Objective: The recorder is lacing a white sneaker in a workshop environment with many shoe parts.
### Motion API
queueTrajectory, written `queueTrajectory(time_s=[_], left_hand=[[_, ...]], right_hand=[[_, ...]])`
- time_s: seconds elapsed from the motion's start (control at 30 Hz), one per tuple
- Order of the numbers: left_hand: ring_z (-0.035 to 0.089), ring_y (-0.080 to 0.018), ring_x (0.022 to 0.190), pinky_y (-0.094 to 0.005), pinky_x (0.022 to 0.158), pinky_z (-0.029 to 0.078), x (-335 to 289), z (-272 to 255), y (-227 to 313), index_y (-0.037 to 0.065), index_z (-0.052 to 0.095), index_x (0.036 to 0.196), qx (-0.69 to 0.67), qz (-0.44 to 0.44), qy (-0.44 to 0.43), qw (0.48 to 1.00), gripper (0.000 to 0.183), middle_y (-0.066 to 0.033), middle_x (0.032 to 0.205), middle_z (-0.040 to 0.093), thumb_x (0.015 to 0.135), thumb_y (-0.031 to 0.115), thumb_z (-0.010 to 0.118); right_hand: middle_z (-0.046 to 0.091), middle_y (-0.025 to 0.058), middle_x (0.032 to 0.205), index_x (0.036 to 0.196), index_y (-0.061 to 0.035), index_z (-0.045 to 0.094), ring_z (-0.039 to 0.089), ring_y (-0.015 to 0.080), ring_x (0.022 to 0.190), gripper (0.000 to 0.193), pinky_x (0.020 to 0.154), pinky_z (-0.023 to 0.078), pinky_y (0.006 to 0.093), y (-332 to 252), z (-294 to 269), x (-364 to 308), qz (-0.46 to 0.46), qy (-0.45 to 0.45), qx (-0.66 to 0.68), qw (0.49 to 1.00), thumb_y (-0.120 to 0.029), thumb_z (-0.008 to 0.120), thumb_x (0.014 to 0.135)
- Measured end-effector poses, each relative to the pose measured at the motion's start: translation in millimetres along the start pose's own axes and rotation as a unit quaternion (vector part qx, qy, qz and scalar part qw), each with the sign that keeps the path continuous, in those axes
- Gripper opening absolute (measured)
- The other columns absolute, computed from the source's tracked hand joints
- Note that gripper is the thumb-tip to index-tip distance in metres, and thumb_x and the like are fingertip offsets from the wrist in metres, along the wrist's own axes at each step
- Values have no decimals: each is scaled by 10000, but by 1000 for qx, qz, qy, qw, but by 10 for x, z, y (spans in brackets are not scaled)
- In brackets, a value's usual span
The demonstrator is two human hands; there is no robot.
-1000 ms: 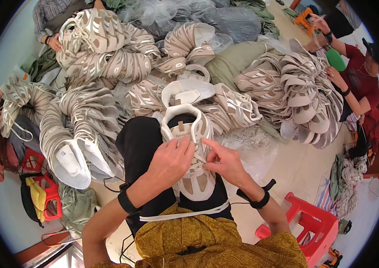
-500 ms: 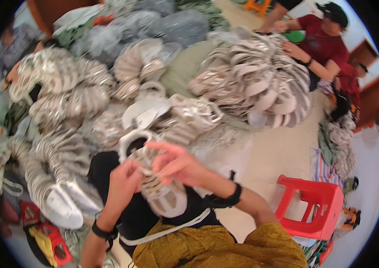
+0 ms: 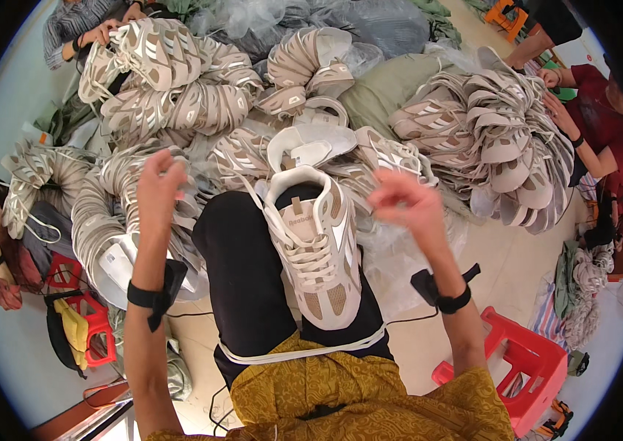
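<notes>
A beige and white shoe upper [image 3: 311, 253] with cream laces lies across my thighs, its toe end toward me. Left of its collar, a loose lace end [image 3: 251, 192] sticks out. My left hand [image 3: 161, 182] is raised to the left of the upper, apart from it, with fingers curled in; whether anything is between them is hidden. On the other side my right hand [image 3: 405, 200] hovers off the upper, its fingers bent and smeared by motion. A white band [image 3: 304, 354] runs across my lap.
Stacks of similar uppers [image 3: 179, 106] lie ahead, with another big bundle [image 3: 499, 140] at the right by a person in red. Grey plastic bags [image 3: 370, 29] lie behind. A red stool [image 3: 524, 360] stands at my right. Other people's hands show at the far left.
My hands were together over the laces and are now spread wide apart above my thighs. The upper now lies in full view, and the head view has shifted.
</notes>
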State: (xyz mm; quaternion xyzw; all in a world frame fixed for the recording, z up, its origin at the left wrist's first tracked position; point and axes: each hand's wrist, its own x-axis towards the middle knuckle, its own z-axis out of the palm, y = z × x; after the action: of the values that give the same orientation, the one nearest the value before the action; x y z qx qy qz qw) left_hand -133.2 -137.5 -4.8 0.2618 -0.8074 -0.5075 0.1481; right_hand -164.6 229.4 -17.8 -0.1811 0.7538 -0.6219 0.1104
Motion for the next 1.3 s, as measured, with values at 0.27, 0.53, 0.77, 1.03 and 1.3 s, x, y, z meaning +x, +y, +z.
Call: queueTrajectory(time_s=[0.27,0.53,0.77,1.03,1.3], left_hand=[[618,-230,683,-310,624,495,-1071,441,164,12,618,828,74,235,-228,942,60,-114,774,619,777,42,608],[566,-208,643,-321,556,452,-1307,633,5,46,577,797,279,440,-175,836,143,-61,673,545,683,49,664],[576,-184,611,-316,512,435,-1301,657,8,64,551,714,326,449,-174,813,71,-31,614,533,672,81,606],[588,-136,492,-256,476,454,-1039,593,252,-10,583,737,103,42,-421,900,143,-79,573,595,786,124,586],[615,-189,473,-299,497,486,-1143,331,346,-16,586,707,208,-27,-565,798,277,-115,538,592,843,209,497]], right_hand=[[608,26,755,954,-87,634,583,195,708,314,607,459,310,-66,592,-68,-312,-98,-321,889,-12,609,650],[536,-20,669,899,-97,599,546,148,654,224,541,401,275,-212,714,1,-356,-140,-441,812,-134,589,679],[548,-5,655,773,-98,538,583,163,661,101,532,443,311,-217,764,44,-334,-177,-450,809,-150,588,703],[606,51,686,999,-125,613,615,230,664,308,553,484,349,-151,731,149,-236,-194,-337,891,-56,591,699],[613,65,740,1103,-165,613,611,247,695,398,602,487,367,-39,725,111,-213,-176,-275,921,-58,567,722]])
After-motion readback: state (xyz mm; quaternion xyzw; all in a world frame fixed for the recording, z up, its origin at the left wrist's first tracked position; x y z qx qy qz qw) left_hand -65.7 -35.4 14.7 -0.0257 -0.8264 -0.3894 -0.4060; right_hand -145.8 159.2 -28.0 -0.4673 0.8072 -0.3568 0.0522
